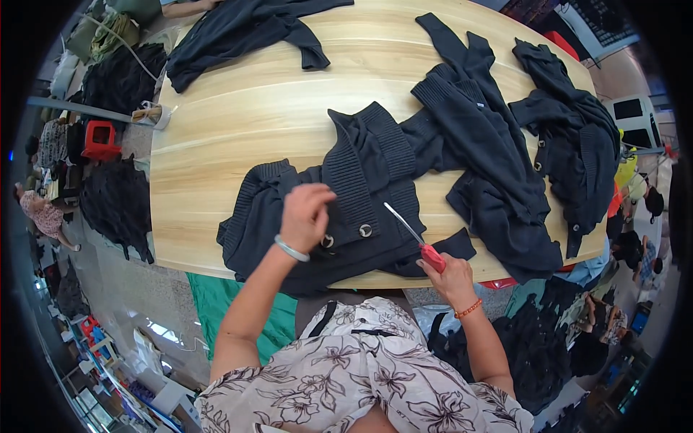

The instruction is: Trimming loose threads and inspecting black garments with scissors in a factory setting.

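Observation:
A black knit cardigan (375, 191) with ribbed edges and round buttons lies bunched on the table in front of me. Over its left part is my left hand (305, 216), its fingers loosely bent, thumb apart, nothing visible in them. Whether it touches the cloth I cannot tell. My right hand (453, 279) is closed round the red handle of a tool (434, 257) with a thin metal shaft, much like a screwdriver. That shaft points up and left over the cardigan's lower right part; the exact shape of its tip is too small to make out.
More black knit garments lie on the wooden table (209, 144): one (494, 159) right of centre, another (577, 144) at the right edge, a third (238, 36) at the far left. Beyond the left edge stand dark cloth heaps (115, 202) and a red stool (101, 139).

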`<act>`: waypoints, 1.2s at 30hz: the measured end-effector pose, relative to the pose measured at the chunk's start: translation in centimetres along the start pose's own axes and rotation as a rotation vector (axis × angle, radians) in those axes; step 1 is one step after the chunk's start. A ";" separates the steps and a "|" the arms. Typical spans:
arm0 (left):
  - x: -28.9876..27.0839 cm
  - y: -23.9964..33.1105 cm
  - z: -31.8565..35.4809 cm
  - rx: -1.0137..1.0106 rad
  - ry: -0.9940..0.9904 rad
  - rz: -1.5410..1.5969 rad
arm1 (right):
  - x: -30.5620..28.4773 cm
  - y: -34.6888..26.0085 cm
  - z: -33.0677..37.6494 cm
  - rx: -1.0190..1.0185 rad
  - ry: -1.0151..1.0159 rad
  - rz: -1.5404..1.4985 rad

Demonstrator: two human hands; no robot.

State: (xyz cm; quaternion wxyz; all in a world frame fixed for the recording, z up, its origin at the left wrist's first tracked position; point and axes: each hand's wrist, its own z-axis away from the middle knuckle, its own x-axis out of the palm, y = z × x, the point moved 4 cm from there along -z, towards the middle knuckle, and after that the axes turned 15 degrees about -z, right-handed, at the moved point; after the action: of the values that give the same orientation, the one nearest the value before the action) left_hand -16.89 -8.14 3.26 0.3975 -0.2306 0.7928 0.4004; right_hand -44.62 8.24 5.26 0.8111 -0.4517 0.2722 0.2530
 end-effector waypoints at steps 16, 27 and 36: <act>-3.2 -19.8 -0.3 -0.539 -0.651 0.294 | 7.1 -7.0 -10.3 0.002 -0.291 -0.210; -8.2 -31.5 -6.4 -0.688 0.179 0.132 | -7.1 -22.0 -26.3 -0.292 0.299 -0.564; -10.9 -24.0 17.9 -1.077 -0.147 0.352 | 7.3 -11.2 -9.5 -0.247 -0.152 0.119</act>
State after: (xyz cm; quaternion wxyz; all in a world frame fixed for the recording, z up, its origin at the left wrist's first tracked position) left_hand 13.77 -6.79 -5.23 0.2054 -0.2365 0.4736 0.8232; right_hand -34.03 -4.01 2.82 0.7514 -0.5105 0.2028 0.3656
